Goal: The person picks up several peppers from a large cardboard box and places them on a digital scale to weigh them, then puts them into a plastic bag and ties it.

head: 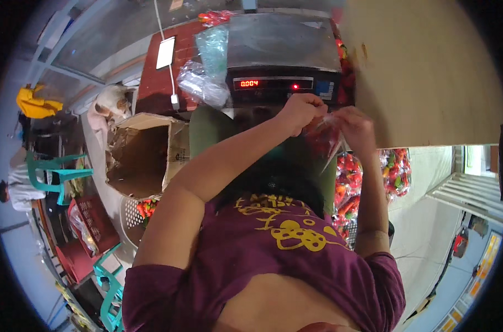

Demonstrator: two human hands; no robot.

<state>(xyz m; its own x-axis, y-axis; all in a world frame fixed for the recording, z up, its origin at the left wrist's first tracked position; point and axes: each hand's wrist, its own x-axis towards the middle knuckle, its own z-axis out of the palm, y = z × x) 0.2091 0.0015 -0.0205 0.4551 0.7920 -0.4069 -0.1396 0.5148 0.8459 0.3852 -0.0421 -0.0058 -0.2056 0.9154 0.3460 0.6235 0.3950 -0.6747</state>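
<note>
A clear plastic bag with red peppers (pixel 322 135) hangs between my two hands, just in front of a digital scale (pixel 282 50) with a lit red display. My left hand (pixel 303 112) pinches one side of the bag's top. Opposite it, my right hand (pixel 355 126) pinches the other side, fingertips almost touching those of the left. Empty clear plastic bags (pixel 205 83) lie left of the scale, next to a phone with a lit screen (pixel 166 52) on a cable. The metal plate of the scale bears only a small scrap.
An open cardboard box (pixel 172 153) stands at my left, a dog (pixel 112 103) behind it. Bagged peppers (pixel 347 186) lie by my right arm; more packs (pixel 395 172) are beyond. A wooden board (pixel 425 74) rises at the right. A person (pixel 23 191) is far left, near green plastic chairs (pixel 60 174).
</note>
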